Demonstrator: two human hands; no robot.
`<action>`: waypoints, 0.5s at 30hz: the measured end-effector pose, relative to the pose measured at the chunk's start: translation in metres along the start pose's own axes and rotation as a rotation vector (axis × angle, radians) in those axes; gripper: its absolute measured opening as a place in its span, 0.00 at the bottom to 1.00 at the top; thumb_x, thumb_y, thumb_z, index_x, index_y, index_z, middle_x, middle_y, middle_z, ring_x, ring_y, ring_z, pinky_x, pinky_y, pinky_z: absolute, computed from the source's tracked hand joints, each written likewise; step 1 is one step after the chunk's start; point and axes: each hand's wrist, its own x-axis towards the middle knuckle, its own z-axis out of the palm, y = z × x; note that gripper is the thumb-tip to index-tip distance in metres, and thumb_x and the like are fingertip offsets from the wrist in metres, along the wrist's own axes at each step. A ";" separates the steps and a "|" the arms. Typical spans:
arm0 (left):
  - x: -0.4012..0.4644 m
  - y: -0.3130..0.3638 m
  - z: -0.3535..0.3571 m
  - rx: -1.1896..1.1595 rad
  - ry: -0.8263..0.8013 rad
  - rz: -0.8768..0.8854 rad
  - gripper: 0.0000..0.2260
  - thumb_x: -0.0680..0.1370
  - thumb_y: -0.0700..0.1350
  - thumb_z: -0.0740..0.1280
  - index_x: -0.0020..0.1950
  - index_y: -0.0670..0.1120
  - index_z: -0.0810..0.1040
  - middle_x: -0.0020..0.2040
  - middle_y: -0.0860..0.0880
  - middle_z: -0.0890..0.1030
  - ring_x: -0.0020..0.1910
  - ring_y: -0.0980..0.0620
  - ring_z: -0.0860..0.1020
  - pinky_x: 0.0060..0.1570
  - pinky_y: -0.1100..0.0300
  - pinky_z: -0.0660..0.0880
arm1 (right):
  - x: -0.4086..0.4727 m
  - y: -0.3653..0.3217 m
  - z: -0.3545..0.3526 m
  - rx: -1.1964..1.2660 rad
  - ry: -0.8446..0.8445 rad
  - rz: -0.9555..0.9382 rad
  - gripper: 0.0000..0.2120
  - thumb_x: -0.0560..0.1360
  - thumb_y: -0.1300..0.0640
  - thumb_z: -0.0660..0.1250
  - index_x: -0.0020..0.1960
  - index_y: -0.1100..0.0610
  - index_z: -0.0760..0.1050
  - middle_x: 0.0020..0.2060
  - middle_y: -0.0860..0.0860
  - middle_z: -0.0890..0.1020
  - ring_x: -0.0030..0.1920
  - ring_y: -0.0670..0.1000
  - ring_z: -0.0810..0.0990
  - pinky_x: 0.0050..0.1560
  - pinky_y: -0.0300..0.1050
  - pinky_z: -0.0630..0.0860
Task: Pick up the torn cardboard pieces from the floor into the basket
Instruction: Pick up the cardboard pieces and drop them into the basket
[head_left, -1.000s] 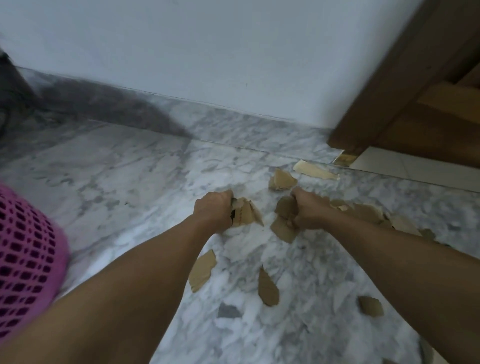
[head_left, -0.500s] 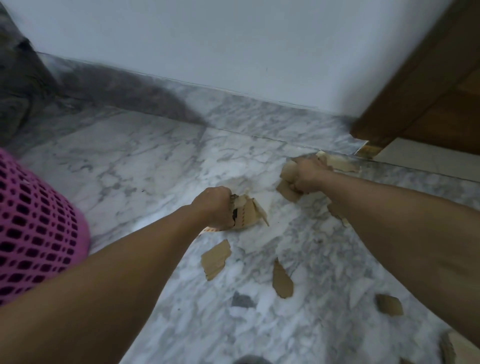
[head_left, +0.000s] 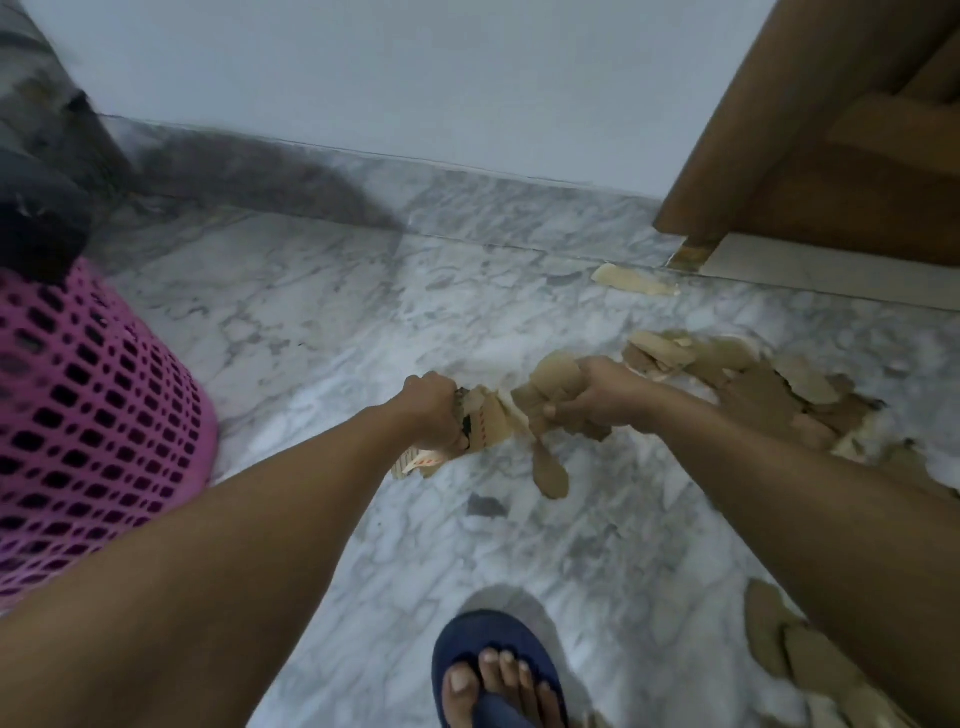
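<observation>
My left hand (head_left: 434, 410) grips a bunch of torn cardboard pieces (head_left: 488, 423), some with red markings. My right hand (head_left: 605, 397) grips several brown cardboard pieces (head_left: 553, 382), and one long piece (head_left: 550, 470) hangs below it. Both hands are raised above the marble floor, close together. The pink mesh basket (head_left: 88, 431) stands at the left, well apart from both hands. A heap of loose cardboard (head_left: 769, 389) lies on the floor behind my right arm. A pale strip (head_left: 634, 280) lies near the door frame, and more pieces (head_left: 795, 654) lie at the lower right.
A wooden door and frame (head_left: 810, 145) stand at the upper right. The white wall with a marble skirting (head_left: 467, 202) runs across the back. My foot in a blue sandal (head_left: 493, 670) is at the bottom centre. Dark fabric (head_left: 36, 208) sits above the basket.
My right hand has pulled back from the spot near the door frame toward my left hand, carrying cardboard. The view has tilted down, showing my foot and more of the basket.
</observation>
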 end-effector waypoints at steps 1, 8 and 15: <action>-0.007 0.002 0.005 0.036 0.006 0.015 0.18 0.72 0.48 0.72 0.57 0.42 0.73 0.56 0.46 0.71 0.54 0.47 0.70 0.48 0.56 0.74 | -0.010 0.002 0.008 -0.011 -0.027 0.002 0.17 0.69 0.56 0.78 0.55 0.60 0.78 0.41 0.57 0.83 0.35 0.53 0.82 0.29 0.42 0.75; -0.029 -0.001 0.047 0.155 0.188 0.051 0.13 0.74 0.43 0.68 0.57 0.44 0.74 0.56 0.45 0.73 0.53 0.45 0.73 0.44 0.56 0.74 | -0.042 0.032 0.064 -0.344 0.094 -0.055 0.25 0.65 0.49 0.78 0.60 0.53 0.77 0.53 0.52 0.80 0.53 0.54 0.80 0.52 0.48 0.78; -0.038 0.003 0.049 0.155 0.255 -0.004 0.17 0.73 0.41 0.67 0.59 0.46 0.66 0.39 0.50 0.72 0.41 0.49 0.73 0.36 0.56 0.68 | -0.054 0.029 0.089 -0.298 0.199 -0.040 0.16 0.67 0.55 0.76 0.53 0.57 0.79 0.51 0.56 0.79 0.50 0.58 0.79 0.46 0.46 0.75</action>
